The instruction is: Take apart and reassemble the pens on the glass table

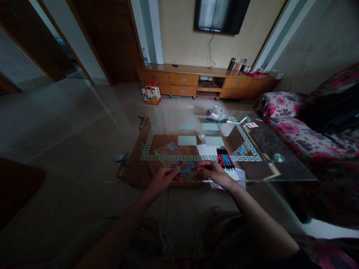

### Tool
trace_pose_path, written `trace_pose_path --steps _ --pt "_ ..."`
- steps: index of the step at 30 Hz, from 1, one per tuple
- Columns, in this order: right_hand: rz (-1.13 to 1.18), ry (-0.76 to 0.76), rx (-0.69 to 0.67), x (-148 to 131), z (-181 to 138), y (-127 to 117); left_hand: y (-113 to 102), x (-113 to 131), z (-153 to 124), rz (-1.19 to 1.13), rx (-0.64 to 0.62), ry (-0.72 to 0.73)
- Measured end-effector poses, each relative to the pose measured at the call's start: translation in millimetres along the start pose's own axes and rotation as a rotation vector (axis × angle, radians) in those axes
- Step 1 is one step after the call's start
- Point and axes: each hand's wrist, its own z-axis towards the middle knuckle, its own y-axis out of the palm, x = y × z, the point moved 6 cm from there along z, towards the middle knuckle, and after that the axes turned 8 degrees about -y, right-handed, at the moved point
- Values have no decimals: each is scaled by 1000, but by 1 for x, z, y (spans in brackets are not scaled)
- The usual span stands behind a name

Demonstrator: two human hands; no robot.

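Observation:
A blue pen with black ends (185,170) is held level between my two hands, over the near edge of the glass table (168,129). My left hand (167,176) pinches its left end. On the right end, the fingertips of my right hand (212,172) are closed around the black part. Just beyond my right hand lies a row of several pens (225,158), pink and blue with black ends, side by side. Under the row there is something white like paper.
A crumpled plastic bag (216,114) lies at the table's far side, near a red and white card (251,125). A flowered sofa (291,127) stands to the right. Beyond the table are a wooden TV cabinet (183,79) and a paper carrier bag (151,94) on the floor.

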Motion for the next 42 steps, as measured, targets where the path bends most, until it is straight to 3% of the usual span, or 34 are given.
trace_pose_path --steps 5,15,29,42 --pt "66 -30 34 -7 0 -1 2 3 -2 26 -25 17" --pt "273 23 65 -6 -2 -3 18 7 -8 72 -233 62" --pt "336 -2 185 -9 0 -13 17 9 -9 4 -210 36" --pt "399 -3 288 -12 -1 -25 15 -3 -4 -8 -191 48"
